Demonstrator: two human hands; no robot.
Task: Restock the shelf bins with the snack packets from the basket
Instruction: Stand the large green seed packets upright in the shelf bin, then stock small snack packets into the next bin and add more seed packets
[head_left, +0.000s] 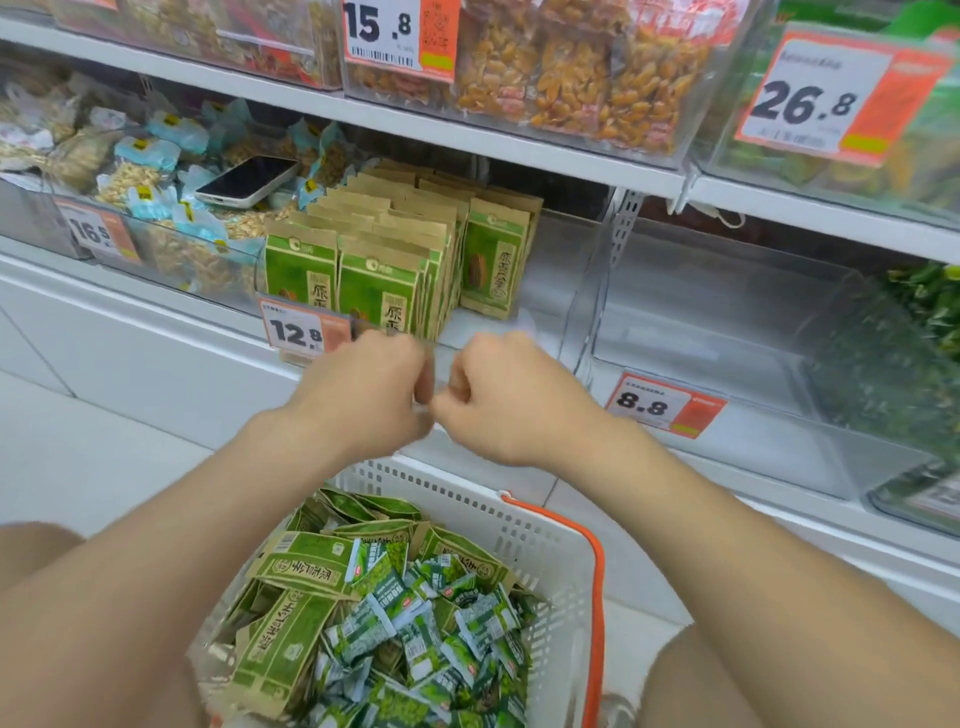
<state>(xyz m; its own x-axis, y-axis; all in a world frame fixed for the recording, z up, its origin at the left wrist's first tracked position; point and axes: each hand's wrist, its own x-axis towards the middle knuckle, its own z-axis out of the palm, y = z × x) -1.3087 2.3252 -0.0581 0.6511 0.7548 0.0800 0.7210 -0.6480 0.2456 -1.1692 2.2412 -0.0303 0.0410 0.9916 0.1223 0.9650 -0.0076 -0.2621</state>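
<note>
Grip curled on both sides: the left hand (363, 395) and right hand (501, 402) meet fist to fist just before the shelf bin (524, 312), too blurred to tell whether they pinch anything. Green snack packets (291, 571) lie heaped in the white basket (467, 493) below. More packets stand upright in rows in the bin.
</note>
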